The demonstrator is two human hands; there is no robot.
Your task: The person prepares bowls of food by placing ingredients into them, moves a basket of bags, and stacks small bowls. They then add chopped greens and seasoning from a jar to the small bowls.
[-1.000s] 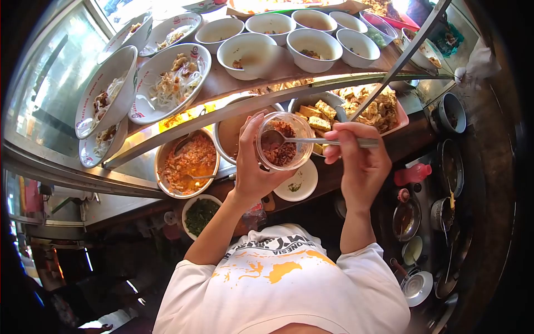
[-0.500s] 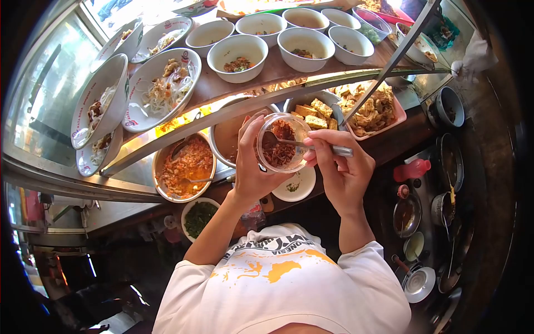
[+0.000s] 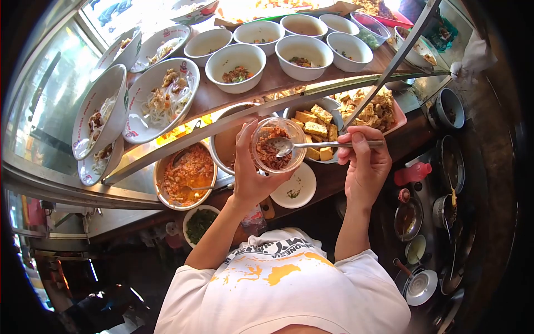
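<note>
My left hand [image 3: 250, 177] is wrapped around a clear jar [image 3: 299, 158], its open mouth facing me. Reddish-brown crispy flakes [image 3: 268, 149] like fried shallots lie inside. My right hand [image 3: 364, 161] pinches the handle of a metal spoon [image 3: 328, 144]. The spoon's bowl is over the jar's mouth, with a few crumbs on it. Below the jar, a white bowl [image 3: 303, 189] holds a little chopped green. Past my hands, a grey basin [image 3: 289, 112] of fried tofu pieces [image 3: 317, 125] stands on the counter.
White bowls [image 3: 236, 69] with garnish line the upper shelf, beside noodle bowls [image 3: 161, 100] at left. A metal rail [image 3: 189, 132] crosses in front of them. A pot of red sauce [image 3: 186, 175] and chopped greens [image 3: 200, 225] sit at left. Pans [image 3: 409, 217] stand at right.
My right hand has moved right, drawing the spoon's bowl up from the flakes to the jar's mouth. The jar in my left hand has shifted slightly left and down.
</note>
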